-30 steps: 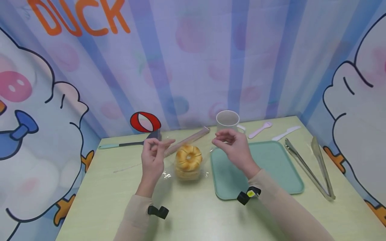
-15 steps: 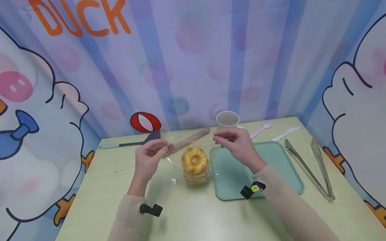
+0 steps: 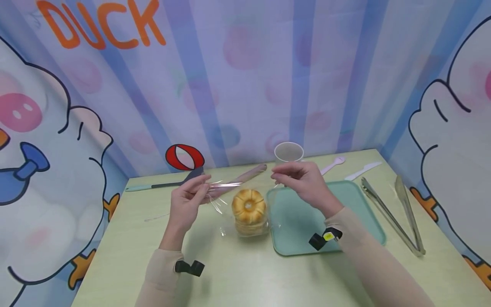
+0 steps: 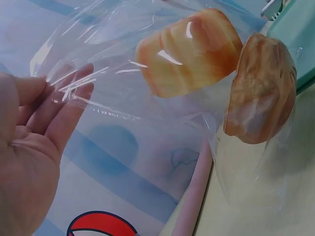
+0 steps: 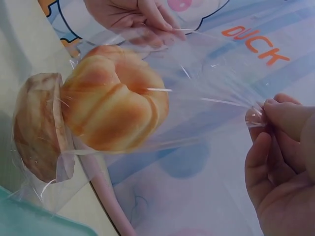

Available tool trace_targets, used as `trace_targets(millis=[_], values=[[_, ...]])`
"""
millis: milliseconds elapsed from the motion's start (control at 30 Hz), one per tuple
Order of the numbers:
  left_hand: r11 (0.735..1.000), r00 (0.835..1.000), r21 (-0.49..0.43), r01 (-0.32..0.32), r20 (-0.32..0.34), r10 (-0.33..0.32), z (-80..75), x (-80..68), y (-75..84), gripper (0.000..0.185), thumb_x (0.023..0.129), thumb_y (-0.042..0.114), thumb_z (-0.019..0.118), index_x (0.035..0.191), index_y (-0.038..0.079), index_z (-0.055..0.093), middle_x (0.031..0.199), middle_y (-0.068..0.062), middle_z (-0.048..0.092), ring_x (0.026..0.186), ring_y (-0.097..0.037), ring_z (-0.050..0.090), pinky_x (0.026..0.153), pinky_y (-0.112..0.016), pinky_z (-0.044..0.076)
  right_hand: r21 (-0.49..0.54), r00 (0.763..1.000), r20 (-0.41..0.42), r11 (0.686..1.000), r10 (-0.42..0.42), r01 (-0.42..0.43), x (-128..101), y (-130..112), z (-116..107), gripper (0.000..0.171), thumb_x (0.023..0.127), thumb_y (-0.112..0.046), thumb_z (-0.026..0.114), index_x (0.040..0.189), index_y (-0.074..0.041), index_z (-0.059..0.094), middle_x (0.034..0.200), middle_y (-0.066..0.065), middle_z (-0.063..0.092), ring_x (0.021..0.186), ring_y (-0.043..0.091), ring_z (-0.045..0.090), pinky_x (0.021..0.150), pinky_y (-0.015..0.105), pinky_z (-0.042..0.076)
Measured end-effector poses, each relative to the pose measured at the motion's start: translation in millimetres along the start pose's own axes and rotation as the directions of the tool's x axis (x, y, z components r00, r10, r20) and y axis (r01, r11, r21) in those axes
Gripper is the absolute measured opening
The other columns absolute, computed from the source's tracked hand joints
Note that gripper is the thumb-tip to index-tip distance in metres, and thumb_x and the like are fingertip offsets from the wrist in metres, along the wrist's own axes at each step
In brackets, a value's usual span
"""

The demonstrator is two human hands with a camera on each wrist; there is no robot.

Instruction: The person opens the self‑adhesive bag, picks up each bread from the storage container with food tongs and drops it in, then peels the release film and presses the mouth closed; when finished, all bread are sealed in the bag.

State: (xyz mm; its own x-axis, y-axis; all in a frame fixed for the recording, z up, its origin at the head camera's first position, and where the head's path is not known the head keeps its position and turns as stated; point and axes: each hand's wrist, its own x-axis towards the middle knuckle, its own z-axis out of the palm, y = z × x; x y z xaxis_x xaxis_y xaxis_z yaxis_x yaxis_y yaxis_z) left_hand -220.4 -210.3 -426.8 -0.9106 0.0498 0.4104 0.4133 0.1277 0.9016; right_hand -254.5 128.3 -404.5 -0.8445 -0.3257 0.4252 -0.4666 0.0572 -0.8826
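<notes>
A clear plastic bag [image 5: 197, 118] hangs between my two hands, its mouth stretched sideways. Inside it a golden ring-shaped bun [image 3: 248, 206] lies against a browner piece of bread [image 4: 261, 88], which sits at the bag's bottom. My left hand [image 3: 185, 209] pinches the left side of the bag's mouth between thumb and fingers. On the other side, my right hand [image 3: 304, 185] pinches the gathered right corner with thumb and index finger, as the right wrist view shows.
A green tray [image 3: 326, 217] lies under and right of my right hand, with metal tongs [image 3: 395, 217] beyond it. Behind are a white mug [image 3: 289, 152], a pink spoon [image 3: 333, 164], a white plastic knife [image 3: 362, 170], a pinkish rolling pin [image 3: 249, 174] and a spatula [image 3: 153, 184].
My left hand has moved left and its thumb and fingers have closed on the bag. The bag and breads have shifted slightly right, and the right hand has moved slightly right.
</notes>
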Motion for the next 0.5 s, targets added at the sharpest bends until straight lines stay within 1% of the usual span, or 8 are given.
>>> trace_targets(millis=[67,167,233,300,400,433,500], values=[[0.999,1.0,-0.033,-0.008,0.007,0.009,-0.2,-0.2,0.4,0.029,0.104,0.003,0.063,0.133,0.0,0.069,0.109,-0.017,0.079,0.091,-0.022,0.08,0.08,-0.038,0.063,0.014,1.0,0.015,1.0,-0.003,0.003,-0.2,0.6,-2.9,0.017,0.097,-0.002,0.074,0.113,0.0,0.079,0.102,0.01,0.08,0.085,0.016,0.076,0.075,0.028,0.061],[0.994,1.0,-0.107,-0.018,0.019,0.02,0.5,-0.1,1.8,0.026,0.105,0.002,0.062,0.13,0.0,0.07,0.105,-0.011,0.08,0.09,-0.024,0.08,0.08,-0.04,0.063,0.039,0.999,0.033,0.999,-0.02,0.018,0.1,2.6,-6.4,0.016,0.098,0.002,0.071,0.112,0.004,0.078,0.101,0.007,0.08,0.085,0.017,0.075,0.076,0.028,0.061],[0.989,0.999,-0.142,-0.031,0.01,0.033,1.2,0.0,3.3,0.022,0.105,0.001,0.061,0.124,-0.003,0.071,0.101,-0.007,0.081,0.086,-0.023,0.08,0.079,-0.039,0.063,0.053,0.998,0.044,0.998,-0.037,0.035,0.5,2.9,-7.9,0.015,0.097,0.005,0.069,0.109,0.005,0.078,0.1,0.006,0.08,0.084,0.017,0.075,0.076,0.029,0.061],[0.987,0.999,-0.155,-0.05,-0.009,0.049,1.9,0.4,4.8,0.018,0.105,0.0,0.061,0.117,-0.006,0.072,0.098,-0.004,0.081,0.083,-0.021,0.08,0.077,-0.037,0.063,0.072,0.997,0.053,0.996,-0.057,0.053,0.6,2.4,-8.8,0.015,0.097,0.009,0.067,0.105,0.005,0.078,0.1,0.007,0.079,0.085,0.018,0.074,0.077,0.029,0.061],[0.978,0.997,-0.198,-0.072,-0.022,0.069,2.8,1.3,6.3,0.015,0.104,-0.004,0.059,0.11,-0.012,0.07,0.095,-0.005,0.08,0.079,-0.02,0.08,0.075,-0.035,0.064,0.091,0.995,0.061,0.993,-0.08,0.074,-0.2,0.4,-9.8,0.019,0.096,0.012,0.065,0.1,0.002,0.08,0.101,0.012,0.078,0.086,0.016,0.074,0.078,0.03,0.062],[0.976,0.997,-0.204,-0.078,-0.026,0.074,3.0,1.6,6.5,0.014,0.104,-0.006,0.058,0.107,-0.012,0.07,0.094,-0.005,0.08,0.078,-0.02,0.08,0.073,-0.033,0.064,0.098,0.994,0.064,0.992,-0.085,0.079,-0.5,0.1,-10.1,0.02,0.096,0.013,0.064,0.099,0.001,0.08,0.101,0.013,0.077,0.086,0.016,0.074,0.079,0.03,0.062],[0.973,0.996,-0.214,-0.086,-0.028,0.082,3.0,2.2,6.8,0.016,0.104,-0.007,0.056,0.103,-0.008,0.073,0.092,-0.005,0.08,0.075,-0.019,0.079,0.07,-0.029,0.063,0.102,0.994,0.067,0.991,-0.089,0.082,-1.3,-0.9,-10.8,0.021,0.096,0.013,0.064,0.099,0.0,0.08,0.103,0.015,0.077,0.088,0.016,0.074,0.08,0.03,0.062]])
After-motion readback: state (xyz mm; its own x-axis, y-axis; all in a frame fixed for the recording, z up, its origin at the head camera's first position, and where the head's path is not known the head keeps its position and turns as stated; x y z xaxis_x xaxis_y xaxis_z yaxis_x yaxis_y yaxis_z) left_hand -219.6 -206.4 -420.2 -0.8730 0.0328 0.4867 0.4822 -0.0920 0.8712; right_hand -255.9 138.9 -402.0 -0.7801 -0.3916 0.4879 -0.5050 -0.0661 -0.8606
